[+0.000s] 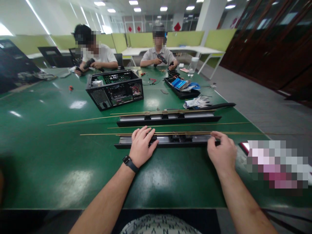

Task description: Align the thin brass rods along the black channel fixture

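My left hand (pixel 143 144) lies with its fingers stretched out across a long black channel (pixel 168 145) with a silvery inside. Its fingertips reach over thin brass-coloured rods (pixel 102 134) that run along the channel's far edge. At the channel's right end, my right hand (pixel 223 151) is closed, thumb and forefinger pinched at a rod. The exact grip point is partly covered by the fingers. Small black blocks (pixel 179 137) sit inside the channel between my hands. Beyond it lies a second, similar channel (pixel 168 122), also with thin rods along it.
An open black computer case (pixel 114 89) stands farther back on the green table (pixel 151 178). A black tray (pixel 187 95) with blue items, white gloves (pixel 198 102) and a clear bottle (pixel 193 66) are at right. Two people sit across, each holding a drill-like tool (pixel 162 58).
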The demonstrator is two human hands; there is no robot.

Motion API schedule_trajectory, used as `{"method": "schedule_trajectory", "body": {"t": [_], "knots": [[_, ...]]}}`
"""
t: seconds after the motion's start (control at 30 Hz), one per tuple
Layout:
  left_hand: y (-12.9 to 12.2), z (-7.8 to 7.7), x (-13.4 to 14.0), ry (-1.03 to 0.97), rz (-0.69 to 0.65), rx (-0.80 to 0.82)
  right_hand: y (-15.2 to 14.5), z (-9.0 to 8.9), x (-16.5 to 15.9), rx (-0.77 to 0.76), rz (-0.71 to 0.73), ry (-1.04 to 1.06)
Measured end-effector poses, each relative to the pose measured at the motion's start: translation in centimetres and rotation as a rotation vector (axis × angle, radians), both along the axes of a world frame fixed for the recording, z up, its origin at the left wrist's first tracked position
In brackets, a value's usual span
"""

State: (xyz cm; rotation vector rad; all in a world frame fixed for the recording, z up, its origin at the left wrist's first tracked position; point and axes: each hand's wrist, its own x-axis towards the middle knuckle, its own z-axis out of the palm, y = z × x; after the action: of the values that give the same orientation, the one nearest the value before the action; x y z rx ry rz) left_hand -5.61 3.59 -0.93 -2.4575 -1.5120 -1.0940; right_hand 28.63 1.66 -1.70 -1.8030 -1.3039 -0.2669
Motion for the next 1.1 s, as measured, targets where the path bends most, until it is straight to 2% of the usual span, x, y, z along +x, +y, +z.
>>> {"method": "schedule_trajectory", "body": {"t": [0.3, 0.57, 1.1], "knots": [[0.1, -0.1, 0.0, 0.001, -0.006, 0.007, -0.2, 0.2, -0.2, -0.013, 0.016, -0.001], [0.0, -0.1, 0.0, 0.002, -0.008, 0.001, -0.5, 0.2, -1.6, -0.003, 0.260, -0.112], [0.3, -0.3, 0.0, 0.007, -0.017, 0.021, -0.1, -0.3, -1.0, 0.033, 0.237, -0.097]]}}
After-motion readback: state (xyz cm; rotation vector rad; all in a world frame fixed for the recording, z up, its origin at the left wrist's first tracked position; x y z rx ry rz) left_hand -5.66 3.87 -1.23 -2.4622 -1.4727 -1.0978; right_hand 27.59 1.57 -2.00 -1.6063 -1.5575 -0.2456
